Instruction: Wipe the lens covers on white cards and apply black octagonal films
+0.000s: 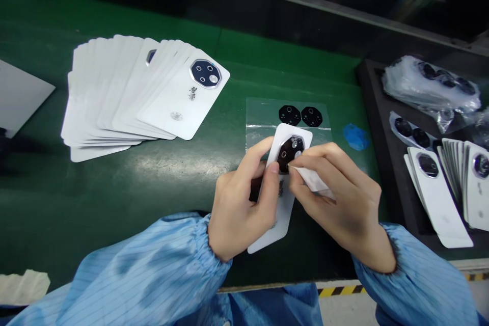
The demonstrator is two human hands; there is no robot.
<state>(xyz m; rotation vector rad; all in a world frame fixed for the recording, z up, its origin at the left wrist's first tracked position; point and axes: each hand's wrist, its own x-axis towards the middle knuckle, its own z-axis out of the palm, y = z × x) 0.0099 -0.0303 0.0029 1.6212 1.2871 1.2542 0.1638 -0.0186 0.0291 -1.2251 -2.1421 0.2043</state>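
Observation:
My left hand (246,196) grips a white phone back cover (281,216) by its edges, thumb on the near face. The cover lies slanted in front of me, its dark octagonal camera plate (287,152) facing up. With fingers pinched, my right hand (338,191) holds a crumpled white wipe (314,179) against the lower right of that plate. Just beyond the cover, a clear film sheet (263,112) carries two black octagonal camera stickers (289,115).
Fanned white covers (153,97) lie on the green table at left. At right, a black foam tray (376,112) holds more covers (435,193) and bagged parts (431,84). A blue film piece (356,136) lies beside the tray. A white sheet (21,94) sits far left.

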